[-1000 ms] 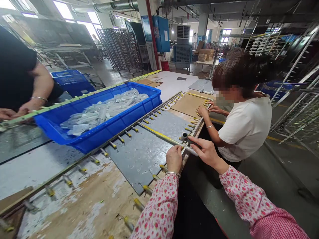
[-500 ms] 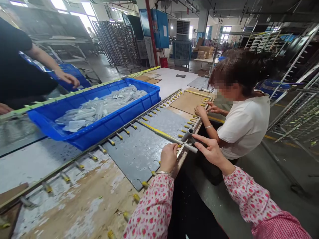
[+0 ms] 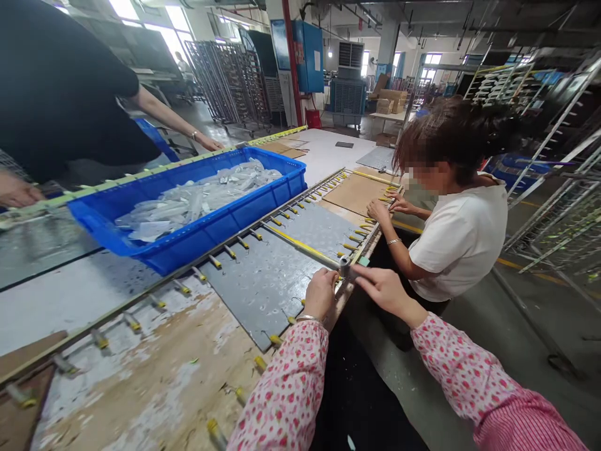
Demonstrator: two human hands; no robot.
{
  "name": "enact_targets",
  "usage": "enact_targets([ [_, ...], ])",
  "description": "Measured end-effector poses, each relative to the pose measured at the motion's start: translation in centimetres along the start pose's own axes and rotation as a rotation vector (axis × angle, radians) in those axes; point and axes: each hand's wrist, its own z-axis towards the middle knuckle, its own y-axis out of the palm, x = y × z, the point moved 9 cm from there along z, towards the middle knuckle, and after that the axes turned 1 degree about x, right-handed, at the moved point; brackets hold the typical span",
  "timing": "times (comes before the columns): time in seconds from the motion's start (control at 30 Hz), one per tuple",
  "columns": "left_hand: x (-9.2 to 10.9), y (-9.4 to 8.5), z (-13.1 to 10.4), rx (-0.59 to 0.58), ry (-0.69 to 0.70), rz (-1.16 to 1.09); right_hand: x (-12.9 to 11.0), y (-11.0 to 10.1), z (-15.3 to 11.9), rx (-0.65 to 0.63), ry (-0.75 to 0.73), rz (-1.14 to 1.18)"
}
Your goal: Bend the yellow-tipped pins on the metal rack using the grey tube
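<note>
My left hand (image 3: pixel 322 294) is closed at the near rail of a long metal frame, fingers pinched by a yellow-tipped hook holder; what lies between the fingertips is mostly hidden. Just right of it, my right hand (image 3: pixel 387 291) has thumb and forefinger on a short grey metal tube (image 3: pixel 345 267) whose hollow end points up. The fingertips there are blurred. A yellow crossbar (image 3: pixel 305 245) of the frame runs up to this spot. Several yellow-sleeved hook holders (image 3: pixel 344 245) line the rail. A small pale green piece (image 3: pixel 364 261) shows just beyond my right fingers.
A blue crate (image 3: pixel 235 210) of clear plastic pieces stands on the table behind the frame. At the right a co-worker in a white shirt (image 3: pixel 462 232) works at the same rail. Across the table another person in black (image 3: pixel 70 94) reaches along a second frame. Wheeled racks stand at right.
The grey tube has turned and come closer to my left fingers, with my right hand moving left along with it. The person in black has leaned further right, one arm stretched toward the crate's far end.
</note>
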Motion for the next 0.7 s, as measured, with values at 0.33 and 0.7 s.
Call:
enact_targets([
  [0.33, 0.0, 0.0, -0.3, 0.026, -0.008, 0.031, -0.2, 0.3, -0.2, -0.012, -0.015, -0.038],
  [0.7, 0.2, -0.1, -0.6, 0.054, -0.011, 0.028, 0.0, 0.8, 0.4, -0.059, 0.017, -0.005],
])
